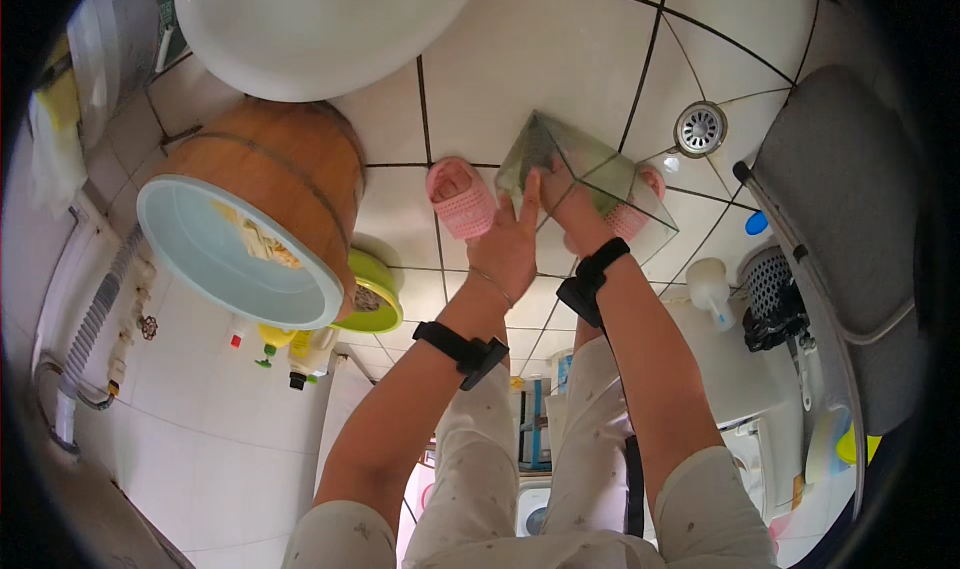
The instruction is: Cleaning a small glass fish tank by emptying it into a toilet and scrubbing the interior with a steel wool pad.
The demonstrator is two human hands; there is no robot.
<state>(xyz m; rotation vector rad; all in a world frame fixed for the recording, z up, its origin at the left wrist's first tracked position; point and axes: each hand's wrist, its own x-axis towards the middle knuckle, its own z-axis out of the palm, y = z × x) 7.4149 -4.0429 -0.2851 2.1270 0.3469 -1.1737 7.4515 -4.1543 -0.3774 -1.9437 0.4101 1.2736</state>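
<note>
A clear glass tank, box-shaped with dark edges [637,182], is tilted over the tiled floor between and above my feet. My left hand [510,239] is at its near left side, fingers spread against the rim or wall. My right hand [566,194] reaches to the tank, seen partly through or against the glass; its fingertips are hidden, and whether it holds a cloth or anything else cannot be told. Pink slippers [466,207] are on my feet, the right one seen partly through the glass. Black straps are around both wrists.
To the left, a wooden barrel [285,149] bears a pale blue basin [240,299] with cloth inside; a green basin [390,299] and bottles are near it. A white washbasin [330,36] is ahead. A floor drain [700,129] and a grey folded seat [855,231] are at right.
</note>
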